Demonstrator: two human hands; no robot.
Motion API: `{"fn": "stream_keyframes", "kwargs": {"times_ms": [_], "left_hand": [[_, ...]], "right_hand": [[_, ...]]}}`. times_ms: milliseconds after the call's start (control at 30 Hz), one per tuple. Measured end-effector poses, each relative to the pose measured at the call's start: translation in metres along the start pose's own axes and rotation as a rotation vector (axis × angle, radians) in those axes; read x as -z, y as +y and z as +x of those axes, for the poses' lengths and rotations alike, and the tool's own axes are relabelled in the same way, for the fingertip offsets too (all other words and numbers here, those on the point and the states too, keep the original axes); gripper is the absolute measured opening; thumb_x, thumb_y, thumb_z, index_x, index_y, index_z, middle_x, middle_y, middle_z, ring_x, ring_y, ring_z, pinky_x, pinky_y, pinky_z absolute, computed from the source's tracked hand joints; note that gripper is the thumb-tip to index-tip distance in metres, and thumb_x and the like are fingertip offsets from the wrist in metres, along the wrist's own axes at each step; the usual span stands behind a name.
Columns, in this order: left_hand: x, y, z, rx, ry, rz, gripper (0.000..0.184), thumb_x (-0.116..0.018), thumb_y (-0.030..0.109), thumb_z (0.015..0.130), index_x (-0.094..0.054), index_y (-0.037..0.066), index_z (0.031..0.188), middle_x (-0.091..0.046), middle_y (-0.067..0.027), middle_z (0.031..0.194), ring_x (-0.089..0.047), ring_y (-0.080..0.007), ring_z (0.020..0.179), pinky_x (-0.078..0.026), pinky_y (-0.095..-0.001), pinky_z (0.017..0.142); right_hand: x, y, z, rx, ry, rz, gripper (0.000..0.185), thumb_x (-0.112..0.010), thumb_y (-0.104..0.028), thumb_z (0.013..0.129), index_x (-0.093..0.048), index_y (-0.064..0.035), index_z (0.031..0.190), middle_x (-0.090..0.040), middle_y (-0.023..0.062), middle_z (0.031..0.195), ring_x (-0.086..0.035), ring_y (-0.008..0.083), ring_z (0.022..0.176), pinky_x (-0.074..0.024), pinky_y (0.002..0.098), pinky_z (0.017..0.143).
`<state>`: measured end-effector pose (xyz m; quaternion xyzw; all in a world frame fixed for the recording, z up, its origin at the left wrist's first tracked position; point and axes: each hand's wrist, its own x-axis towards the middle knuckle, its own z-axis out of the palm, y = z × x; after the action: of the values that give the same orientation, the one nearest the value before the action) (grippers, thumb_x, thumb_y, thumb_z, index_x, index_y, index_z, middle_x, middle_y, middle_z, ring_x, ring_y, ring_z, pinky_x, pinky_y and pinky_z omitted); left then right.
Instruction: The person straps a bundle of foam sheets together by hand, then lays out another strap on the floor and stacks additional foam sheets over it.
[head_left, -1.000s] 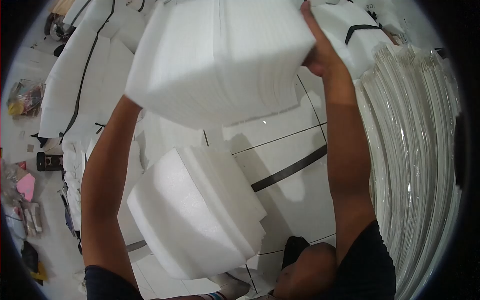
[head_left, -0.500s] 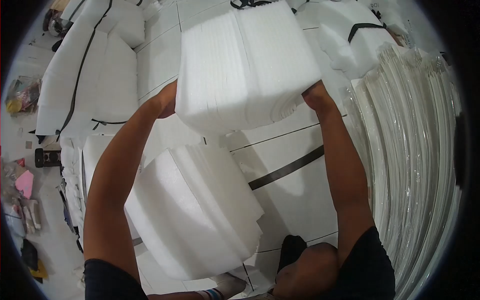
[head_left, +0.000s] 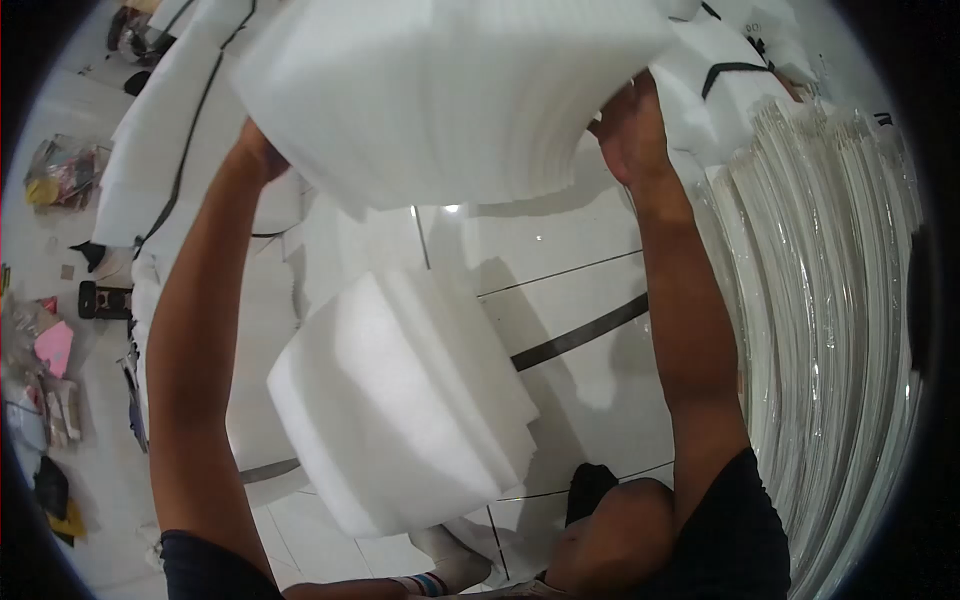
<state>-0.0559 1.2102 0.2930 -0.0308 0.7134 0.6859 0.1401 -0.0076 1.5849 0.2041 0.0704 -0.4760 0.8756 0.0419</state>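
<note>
A thick stack of white foam sheets (head_left: 450, 110) is held up at the top of the view, its sheets bowed and slightly blurred. My left hand (head_left: 262, 152) grips its left side, with most of the fingers hidden by the foam. On the right side my right hand (head_left: 632, 135) is closed around the edge of the same stack. Below, between my arms, a smaller folded pile of white foam sheets (head_left: 390, 410) lies on a dark strap (head_left: 580, 332) that runs across the tiled floor.
To the right stands a long row of plastic-wrapped sheets (head_left: 820, 330). Strapped white foam bundles (head_left: 160, 140) lie at the left and upper right. Bagged items, a pink piece (head_left: 54, 347) and a black object (head_left: 104, 300) sit on the far left floor. My foot (head_left: 455, 560) is near the lower pile.
The held stack has moved up and away from me and has tilted, bowing more. My left hand has gone up and left, and my right hand up.
</note>
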Motion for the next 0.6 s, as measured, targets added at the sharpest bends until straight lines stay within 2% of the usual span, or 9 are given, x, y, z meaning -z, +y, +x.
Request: {"fn": "stream_keyframes", "kwargs": {"times_ms": [100,167,233,267,367,433,500,567,600], "left_hand": [[0.02,0.075,-0.053,-0.197,0.078,0.032,0.058,-0.052,0.039,0.09,-0.044,0.003,0.134,-0.052,-0.0146,0.129,-0.052,-0.0265,0.117,-0.042,-0.0396,0.099],[0.023,0.123,-0.096,-0.262,0.114,0.149,0.059,-0.05,0.04,0.091,-0.041,0.002,0.135,-0.05,-0.0164,0.131,-0.05,-0.0279,0.119,-0.04,-0.0402,0.1],[0.018,0.166,-0.138,-0.291,0.147,0.311,0.06,-0.048,0.041,0.092,-0.039,0.001,0.136,-0.047,-0.0182,0.132,-0.048,-0.0293,0.12,-0.039,-0.0408,0.101],[0.011,0.186,-0.161,-0.3,0.164,0.403,0.061,-0.047,0.041,0.092,-0.038,0.0,0.136,-0.046,-0.0191,0.133,-0.046,-0.03,0.121,-0.038,-0.0411,0.102],[-0.012,0.23,-0.23,-0.305,0.226,0.689,0.063,-0.043,0.042,0.094,-0.034,-0.002,0.137,-0.043,-0.0218,0.135,-0.043,-0.032,0.123,-0.035,-0.042,0.103],[-0.026,0.253,-0.269,-0.287,0.257,0.873,0.065,-0.041,0.043,0.095,-0.032,-0.003,0.138,-0.04,-0.0236,0.136,-0.041,-0.0334,0.125,-0.034,-0.0426,0.104],[-0.032,0.26,-0.302,-0.247,0.292,1.018,0.066,-0.039,0.044,0.096,-0.029,-0.005,0.139,-0.038,-0.0254,0.138,-0.038,-0.0348,0.127,-0.032,-0.0432,0.106],[-0.042,0.267,-0.329,-0.212,0.32,1.133,0.068,-0.037,0.045,0.097,-0.027,-0.006,0.14,-0.035,-0.0272,0.139,-0.036,-0.0361,0.128,-0.03,-0.0438,0.107],[-0.045,0.27,-0.342,-0.193,0.33,1.176,0.068,-0.036,0.045,0.097,-0.025,-0.007,0.141,-0.034,-0.0281,0.14,-0.035,-0.0368,0.129,-0.03,-0.0441,0.107]], "right_hand": [[-0.037,-0.007,0.007,0.042,-0.218,0.148,0.071,-0.024,-0.06,0.094,-0.021,-0.0142,0.148,-0.026,0.0084,0.151,-0.02,0.0253,0.139,-0.0225,0.0515,0.107],[-0.069,-0.018,0.004,-0.04,-0.181,0.234,0.071,-0.024,-0.06,0.094,-0.022,-0.0139,0.148,-0.027,0.0078,0.151,-0.024,0.0265,0.138,-0.0242,0.0497,0.107],[-0.089,-0.028,0.009,0.0,-0.372,0.3,0.099,-0.043,-0.07,0.083,-0.012,-0.0019,0.147,-0.021,0.0169,0.152,-0.022,0.0333,0.138,-0.021,0.0472,0.11],[-0.102,-0.04,0.001,-0.004,-0.371,0.309,0.099,-0.043,-0.07,0.083,-0.012,-0.0019,0.147,-0.021,0.0169,0.152,-0.022,0.0333,0.138,-0.021,0.0472,0.11],[-0.147,-0.072,-0.021,0.211,-0.507,0.13,0.095,-0.044,-0.069,0.084,-0.019,-0.0009,0.146,-0.024,0.0202,0.149,-0.024,0.0342,0.136,-0.0243,0.0466,0.109],[-0.167,-0.086,-0.03,0.005,-0.458,0.276,0.093,-0.044,-0.068,0.084,-0.023,0.0001,0.144,-0.031,0.0215,0.145,-0.029,0.0333,0.134,-0.0271,0.0442,0.109],[-0.182,-0.082,-0.036,-0.151,-0.621,0.45,0.094,-0.043,-0.069,0.084,-0.019,-0.0033,0.146,-0.033,0.0207,0.144,-0.031,0.0319,0.133,-0.028,0.0414,0.109],[-0.192,-0.067,-0.05,-0.29,-0.689,0.672,0.071,-0.051,-0.054,0.089,-0.039,-0.0048,0.138,-0.052,0.0181,0.128,-0.05,0.0268,0.117,-0.0395,0.0373,0.099],[-0.191,-0.07,-0.065,-0.28,-0.724,0.564,0.074,-0.041,-0.062,0.088,-0.035,-0.0106,0.141,-0.042,0.0149,0.137,-0.041,0.0285,0.125,-0.0356,0.0417,0.102]]}}
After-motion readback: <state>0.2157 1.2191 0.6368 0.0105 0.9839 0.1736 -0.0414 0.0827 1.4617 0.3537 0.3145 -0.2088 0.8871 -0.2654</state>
